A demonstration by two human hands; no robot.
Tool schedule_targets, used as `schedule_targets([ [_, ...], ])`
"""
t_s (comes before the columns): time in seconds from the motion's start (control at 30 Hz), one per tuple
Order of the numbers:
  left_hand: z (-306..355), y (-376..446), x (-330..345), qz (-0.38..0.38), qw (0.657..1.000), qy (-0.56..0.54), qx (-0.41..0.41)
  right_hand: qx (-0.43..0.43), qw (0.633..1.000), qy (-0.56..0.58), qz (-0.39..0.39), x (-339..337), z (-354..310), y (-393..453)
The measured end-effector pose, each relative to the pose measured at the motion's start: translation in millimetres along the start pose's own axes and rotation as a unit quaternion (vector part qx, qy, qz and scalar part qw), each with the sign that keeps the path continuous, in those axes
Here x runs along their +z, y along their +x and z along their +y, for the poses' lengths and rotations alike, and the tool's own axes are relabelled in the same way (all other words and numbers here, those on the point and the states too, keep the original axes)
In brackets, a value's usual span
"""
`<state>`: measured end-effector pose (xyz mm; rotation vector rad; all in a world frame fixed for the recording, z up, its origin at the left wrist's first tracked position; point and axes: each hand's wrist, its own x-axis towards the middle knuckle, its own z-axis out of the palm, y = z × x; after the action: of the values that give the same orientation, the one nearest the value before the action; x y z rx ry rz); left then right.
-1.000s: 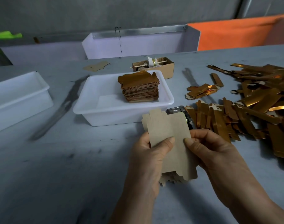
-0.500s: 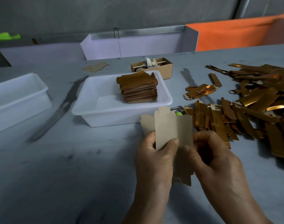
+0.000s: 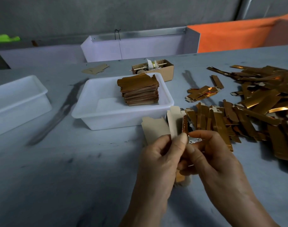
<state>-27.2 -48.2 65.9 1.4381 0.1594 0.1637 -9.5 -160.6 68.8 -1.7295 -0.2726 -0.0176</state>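
The left hand (image 3: 156, 161) is gripping the stack of carton blanks (image 3: 154, 130), long axis pointing away; the right hand (image 3: 213, 158) (nearer the gold pile (image 3: 238, 118)) is pinching the front blank (image 3: 184, 126), standing edge-on between both thumbs.

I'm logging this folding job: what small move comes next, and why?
Probably press the fold flat: the right hand pinches the front brown-and-gold card blank half bent off the stack of blanks the left hand grips, and folded gold strips lie piled nearby.

2 hands (image 3: 159, 154) (image 3: 217, 158), 2 tubs (image 3: 117, 121) (image 3: 17, 108), 1 cardboard box (image 3: 169, 71)
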Motion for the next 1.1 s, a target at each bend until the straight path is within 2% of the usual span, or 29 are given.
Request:
schedule_targets([
  [0.13, -1.9, 2.9, -5.7, 0.008, 1.0, 0.024, -0.002, 0.029, 0.999, -0.026, 0.009, -6.2, -0.9, 2.9],
  [0.2, 0.3, 2.4, -6.0, -0.023, 0.999, 0.03, -0.029, 0.041, 0.998, -0.052, 0.025, -12.8, 1.7, 7.1],
  [0.33, 4.0, 0.4, -5.2, -0.053, 0.995, 0.057, -0.057, 0.118, 0.987, 0.086, -0.061, -18.9, 2.7, 17.3],
  [0.5, 1.0, 2.8, -3.5, 0.025, 0.996, 0.036, -0.074, 0.157, 0.971, 0.164, -0.069, -17.8, 5.6, 22.7],
  [0.67, -3.8, 3.0, -6.0, 0.064, 0.995, 0.041, -0.059, 0.173, 0.972, 0.155, -0.05, -16.1, 8.6, 22.3],
  [0.77, -5.3, 2.2, -3.9, 0.082, 0.993, 0.076, -0.027, 0.166, 0.975, 0.142, -0.035, -14.4, 10.0, 22.0],
  [0.83, -9.1, 0.1, 0.6, 0.114, 0.984, 0.135, 0.025, 0.162, 0.978, 0.132, -0.019, -12.2, 9.5, 22.5],
  [0.87, -9.3, -2.2, 3.4, 0.132, 0.971, 0.19, 0.059, 0.16, 0.979, 0.129, -0.01, -11.0, 9.3, 22.9],
  [0.93, -7.3, -6.7, 9.3, 0.147, 0.907, 0.364, 0.154, 0.155, 0.98, 0.128, 0.004, -7.7, 8.0, 22.6],
  [1.03, -5.9, -12.5, 20.9, 0.114, 0.797, 0.565, 0.184, 0.149, 0.98, 0.133, 0.011, -1.9, 5.9, 20.5],
  [1.1, -4.3, -13.1, 27.5, 0.117, 0.746, 0.629, 0.184, 0.152, 0.978, 0.141, 0.017, -0.1, 6.5, 20.1],
])
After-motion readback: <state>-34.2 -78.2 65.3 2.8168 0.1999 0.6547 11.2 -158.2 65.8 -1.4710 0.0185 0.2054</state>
